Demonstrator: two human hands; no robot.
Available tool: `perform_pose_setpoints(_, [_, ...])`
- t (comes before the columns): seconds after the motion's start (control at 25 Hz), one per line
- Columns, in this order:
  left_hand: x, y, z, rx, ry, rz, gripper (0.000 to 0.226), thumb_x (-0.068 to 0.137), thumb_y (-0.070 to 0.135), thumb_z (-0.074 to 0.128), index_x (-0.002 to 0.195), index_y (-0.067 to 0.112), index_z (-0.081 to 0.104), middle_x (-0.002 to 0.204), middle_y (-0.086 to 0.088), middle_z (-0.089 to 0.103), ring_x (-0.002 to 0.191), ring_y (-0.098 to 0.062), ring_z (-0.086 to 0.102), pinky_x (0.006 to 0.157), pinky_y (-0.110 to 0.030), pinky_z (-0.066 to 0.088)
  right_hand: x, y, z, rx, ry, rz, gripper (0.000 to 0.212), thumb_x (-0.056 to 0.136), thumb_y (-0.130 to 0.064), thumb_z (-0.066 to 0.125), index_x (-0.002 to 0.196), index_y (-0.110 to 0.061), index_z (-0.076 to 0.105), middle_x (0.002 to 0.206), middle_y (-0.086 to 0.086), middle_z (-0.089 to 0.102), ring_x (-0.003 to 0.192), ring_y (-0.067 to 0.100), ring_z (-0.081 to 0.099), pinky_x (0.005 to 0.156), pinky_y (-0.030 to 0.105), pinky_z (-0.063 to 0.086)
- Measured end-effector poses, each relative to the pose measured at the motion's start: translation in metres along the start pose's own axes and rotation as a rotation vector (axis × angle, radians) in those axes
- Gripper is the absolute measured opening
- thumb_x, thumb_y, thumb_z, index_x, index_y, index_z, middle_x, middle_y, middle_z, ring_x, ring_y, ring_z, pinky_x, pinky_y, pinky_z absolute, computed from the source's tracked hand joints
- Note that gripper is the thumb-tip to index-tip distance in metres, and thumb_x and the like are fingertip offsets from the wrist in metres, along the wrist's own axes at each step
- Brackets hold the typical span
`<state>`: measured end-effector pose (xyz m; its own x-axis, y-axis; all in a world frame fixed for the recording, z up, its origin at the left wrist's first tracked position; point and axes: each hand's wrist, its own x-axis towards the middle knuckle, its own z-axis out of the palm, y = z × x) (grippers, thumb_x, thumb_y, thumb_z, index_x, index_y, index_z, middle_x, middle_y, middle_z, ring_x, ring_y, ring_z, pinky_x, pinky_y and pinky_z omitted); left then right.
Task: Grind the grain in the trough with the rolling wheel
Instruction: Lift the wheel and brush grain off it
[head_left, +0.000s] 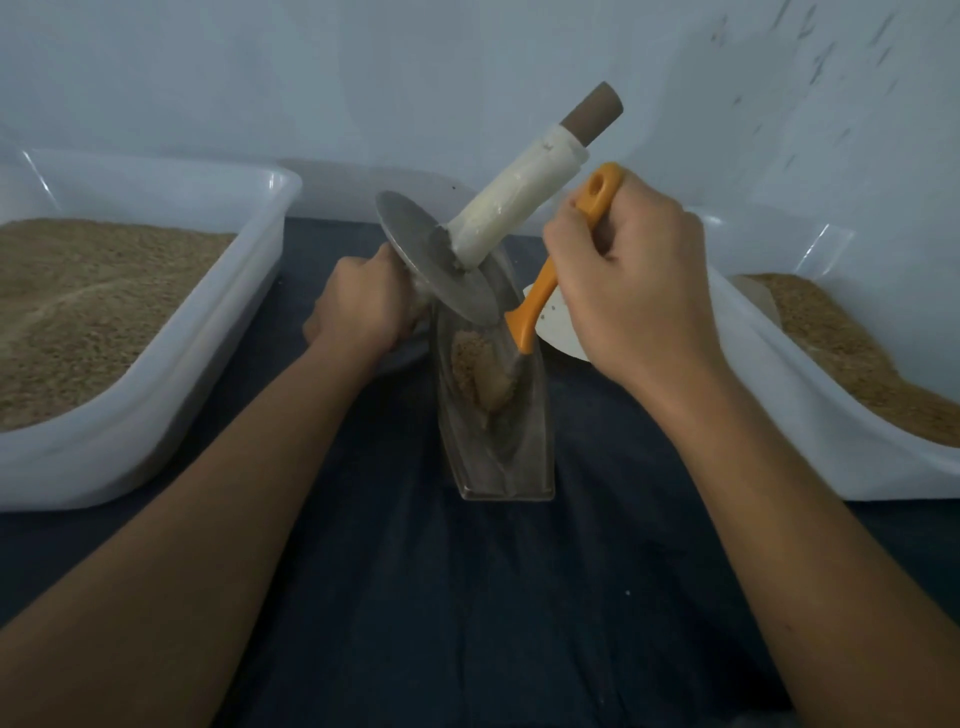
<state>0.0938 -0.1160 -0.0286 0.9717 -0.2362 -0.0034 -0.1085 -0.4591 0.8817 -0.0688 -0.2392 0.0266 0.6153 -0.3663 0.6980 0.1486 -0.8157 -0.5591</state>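
A narrow metal trough (498, 452) stands on the dark cloth in the middle, with a small heap of tan grain (470, 364) inside. The rolling wheel (441, 260), a metal disc on an axle with a white-wrapped handle, leans tilted over the trough's far end. My left hand (358, 306) grips the wheel's left handle, which is hidden behind the disc. My right hand (628, 275) holds an orange-handled brush (540, 291), and its bristles reach into the grain in the trough.
A white tub (249, 260) full of grain sits at the left and a second white tub (769, 374) with grain at the right. A white scoop-like piece (558, 332) lies behind the brush. A pale wall rises close behind.
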Motion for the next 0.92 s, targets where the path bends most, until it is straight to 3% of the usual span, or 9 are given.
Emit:
perform_pose_setpoints(0.08, [-0.002,0.0,-0.001,-0.113,0.008,-0.046,0.054,0.087,0.054,0.044,0.106,0.013,0.074,0.101,-0.016,0.075,0.104,-0.041,0.07,0.102,-0.055,0.052,-0.001,-0.001,-0.001,0.025,-0.03,-0.022,0.033,0.092,-0.026,0.053,0.064,-0.023,0.035,0.052,-0.008,0.038,0.047,0.008,0.039,0.043,0.018,0.031])
perform_pose_setpoints(0.16, [-0.003,0.0,0.0,-0.151,-0.01,-0.057,0.059,0.084,0.059,0.043,0.105,0.014,0.074,0.101,-0.015,0.076,0.105,-0.041,0.071,0.105,-0.058,0.052,-0.001,-0.001,0.004,-0.024,-0.074,-0.009,0.035,0.093,-0.025,0.053,0.064,-0.021,0.034,0.051,-0.007,0.036,0.047,0.009,0.037,0.042,0.024,0.03])
perform_pose_setpoints(0.24, [-0.003,0.0,0.0,-0.15,-0.02,-0.054,0.058,0.086,0.058,0.043,0.107,0.014,0.074,0.103,-0.017,0.076,0.107,-0.041,0.071,0.105,-0.058,0.052,0.002,0.0,0.006,-0.075,-0.076,0.009,0.037,0.096,-0.021,0.054,0.065,-0.02,0.033,0.053,-0.006,0.036,0.047,0.009,0.036,0.044,0.022,0.029])
perform_pose_setpoints(0.32, [0.0,-0.001,0.0,-0.118,-0.007,-0.04,0.049,0.09,0.053,0.045,0.103,0.015,0.073,0.099,-0.015,0.075,0.105,-0.04,0.071,0.104,-0.056,0.053,0.005,0.0,0.003,-0.061,-0.038,0.0,0.037,0.097,-0.02,0.054,0.066,-0.021,0.034,0.054,-0.008,0.037,0.047,0.008,0.037,0.046,0.018,0.03])
perform_pose_setpoints(0.44, [-0.001,0.0,0.001,-0.1,0.029,-0.037,0.041,0.093,0.049,0.045,0.092,0.017,0.07,0.088,-0.009,0.073,0.098,-0.037,0.07,0.097,-0.049,0.052,0.004,-0.002,0.0,0.025,-0.033,-0.021,0.033,0.093,-0.025,0.053,0.064,-0.023,0.037,0.051,-0.008,0.038,0.046,0.008,0.038,0.043,0.022,0.033])
perform_pose_setpoints(0.64, [0.004,-0.002,0.003,-0.028,0.056,-0.031,0.044,0.095,0.048,0.044,0.099,0.014,0.07,0.093,-0.011,0.071,0.098,-0.037,0.067,0.097,-0.05,0.05,-0.002,0.003,0.002,-0.005,-0.048,0.002,0.034,0.099,-0.023,0.055,0.068,-0.016,0.042,0.055,-0.004,0.041,0.049,0.01,0.042,0.048,0.03,0.042])
perform_pose_setpoints(0.72, [0.009,-0.005,0.001,0.049,0.095,-0.018,0.043,0.098,0.048,0.043,0.093,0.014,0.067,0.087,-0.007,0.064,0.085,-0.033,0.06,0.083,-0.046,0.044,0.006,0.007,-0.008,0.022,0.017,0.006,0.031,0.099,-0.025,0.053,0.076,-0.004,0.05,0.06,0.008,0.05,0.056,0.025,0.052,0.054,0.044,0.049])
perform_pose_setpoints(0.8, [0.013,-0.007,-0.002,0.072,0.164,-0.039,0.044,0.096,0.054,0.042,0.081,0.018,0.063,0.081,-0.004,0.061,0.074,-0.026,0.054,0.076,-0.041,0.035,0.016,0.013,-0.02,0.039,0.106,0.023,0.032,0.097,-0.027,0.053,0.085,0.003,0.056,0.067,0.018,0.056,0.065,0.037,0.057,0.058,0.049,0.048])
perform_pose_setpoints(0.92, [0.021,-0.012,-0.007,0.126,0.214,-0.065,0.045,0.093,0.055,0.041,0.077,0.019,0.062,0.079,-0.005,0.064,0.075,-0.028,0.056,0.071,-0.039,0.032,0.023,0.025,-0.031,0.032,0.221,0.031,0.028,0.098,-0.026,0.053,0.088,0.001,0.058,0.071,0.017,0.058,0.067,0.036,0.06,0.062,0.05,0.05])
